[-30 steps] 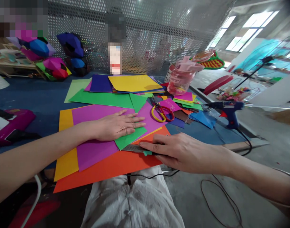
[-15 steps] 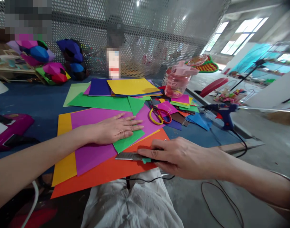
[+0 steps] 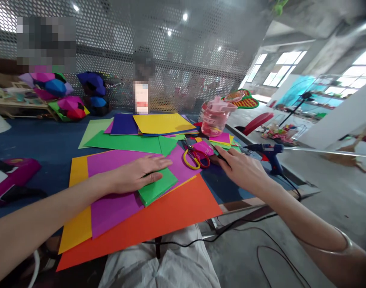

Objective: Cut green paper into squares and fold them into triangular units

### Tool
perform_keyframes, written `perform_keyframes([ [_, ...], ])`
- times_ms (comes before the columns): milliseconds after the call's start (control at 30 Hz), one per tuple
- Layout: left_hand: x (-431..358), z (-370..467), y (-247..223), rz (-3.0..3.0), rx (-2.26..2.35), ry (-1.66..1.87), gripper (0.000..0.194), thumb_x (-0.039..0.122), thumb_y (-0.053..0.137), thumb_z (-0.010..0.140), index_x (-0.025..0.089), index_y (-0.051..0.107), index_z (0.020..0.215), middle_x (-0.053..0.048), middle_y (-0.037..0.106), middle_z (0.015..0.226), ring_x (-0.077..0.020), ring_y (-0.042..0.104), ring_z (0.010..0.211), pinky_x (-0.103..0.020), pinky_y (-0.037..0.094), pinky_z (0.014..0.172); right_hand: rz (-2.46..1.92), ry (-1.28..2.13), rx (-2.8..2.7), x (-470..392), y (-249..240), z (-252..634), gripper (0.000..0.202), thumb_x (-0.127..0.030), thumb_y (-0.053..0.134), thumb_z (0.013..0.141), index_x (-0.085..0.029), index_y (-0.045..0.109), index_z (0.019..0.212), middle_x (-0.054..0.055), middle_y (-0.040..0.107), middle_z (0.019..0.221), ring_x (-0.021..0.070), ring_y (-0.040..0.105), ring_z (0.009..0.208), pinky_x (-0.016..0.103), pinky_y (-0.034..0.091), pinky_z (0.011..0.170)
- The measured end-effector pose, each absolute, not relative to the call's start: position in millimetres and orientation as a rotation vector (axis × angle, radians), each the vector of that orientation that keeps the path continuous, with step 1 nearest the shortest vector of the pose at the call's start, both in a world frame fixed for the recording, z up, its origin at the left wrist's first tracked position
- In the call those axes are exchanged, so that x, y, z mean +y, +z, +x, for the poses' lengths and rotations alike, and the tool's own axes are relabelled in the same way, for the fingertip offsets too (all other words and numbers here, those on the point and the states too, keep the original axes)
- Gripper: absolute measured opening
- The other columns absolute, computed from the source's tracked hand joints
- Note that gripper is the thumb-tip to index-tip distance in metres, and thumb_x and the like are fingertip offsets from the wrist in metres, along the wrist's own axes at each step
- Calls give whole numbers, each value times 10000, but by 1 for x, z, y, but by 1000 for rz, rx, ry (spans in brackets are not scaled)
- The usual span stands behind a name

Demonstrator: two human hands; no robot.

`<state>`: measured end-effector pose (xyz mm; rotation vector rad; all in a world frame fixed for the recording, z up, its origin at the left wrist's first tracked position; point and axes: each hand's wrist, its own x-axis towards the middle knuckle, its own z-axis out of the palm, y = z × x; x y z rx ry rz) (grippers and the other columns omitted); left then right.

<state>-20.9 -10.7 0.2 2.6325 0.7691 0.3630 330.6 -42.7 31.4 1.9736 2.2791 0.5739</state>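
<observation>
My left hand [image 3: 142, 172] lies with its fingers stretched out on a small green sheet [image 3: 160, 188], the thumb resting across it. That sheet is on top of a purple sheet [image 3: 111, 212]. In my right hand [image 3: 243, 166] is a utility knife [image 3: 222, 157], held by the scrap paper pieces at the table's right; its blade is hard to make out there. Scissors [image 3: 195, 158] with one yellow and one red handle lie between my hands, left of the knife. Under the purple sheet show a yellow sheet [image 3: 76, 212] and an orange sheet [image 3: 159, 224], which overhangs the table's front edge.
Farther back lie a long green sheet [image 3: 123, 140] and a stack topped by a yellow sheet [image 3: 163, 123]. A pink bottle [image 3: 215, 118] stands at the back right. A blue glue gun [image 3: 269, 154] sits at the right edge. Folded-paper shapes [image 3: 70, 108] are at the back left.
My right hand has carried the utility knife away from the orange sheet, back and right to the scraps. My left hand stays on the green sheet, its fingers closer together. The camera view has shifted.
</observation>
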Motion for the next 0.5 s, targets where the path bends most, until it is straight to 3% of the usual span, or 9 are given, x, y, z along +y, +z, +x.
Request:
perform_keyframes([
  [100, -12, -23, 6, 2527, 884, 579, 547, 520, 367, 1072, 228, 528, 1505, -55, 521, 1558, -243, 493, 1440, -386, 380, 1190, 1914, 758, 2271, -44, 29, 320, 502, -349, 373, 1053, -140, 506, 1489, 213, 650, 1226, 365, 653, 1060, 422, 507, 759],
  [200, -10, -24, 7, 2406, 1103, 794, 521, 528, 450, 1027, 207, 657, 1381, -68, 692, 1369, -278, 688, 1204, -376, 532, 1015, 1851, 842, 2444, -49, 36, 295, 421, -352, 400, 1058, -129, 611, 1346, 218, 619, 1276, 367, 615, 1130, 469, 475, 903],
  [333, -6, -25, 4, 2225, 1326, 921, 460, 477, 540, 966, 174, 729, 1256, -92, 802, 1107, -282, 772, 859, -394, 602, 804, 1667, 237, 2708, -56, 47, 248, 417, -434, 368, 1084, -148, 671, 1060, 141, 696, 1073, 282, 672, 970, 389, 479, 827],
  [400, -5, -27, 2, 2153, 1333, 954, 442, 466, 533, 965, 167, 725, 1228, -91, 813, 1038, -270, 775, 849, -381, 614, 779, 1569, 27, 2731, -57, 49, 227, 501, -570, 401, 1052, -139, 655, 1071, 153, 701, 1086, 305, 678, 980, 396, 482, 805],
  [500, -4, -28, 1, 2099, 1296, 973, 427, 473, 499, 976, 172, 708, 1195, -96, 813, 1020, -253, 784, 864, -358, 633, 744, 1518, -94, 2740, -54, 48, 205, 751, -787, 503, 902, -106, 614, 1198, 206, 674, 1186, 389, 654, 1080, 453, 489, 833],
])
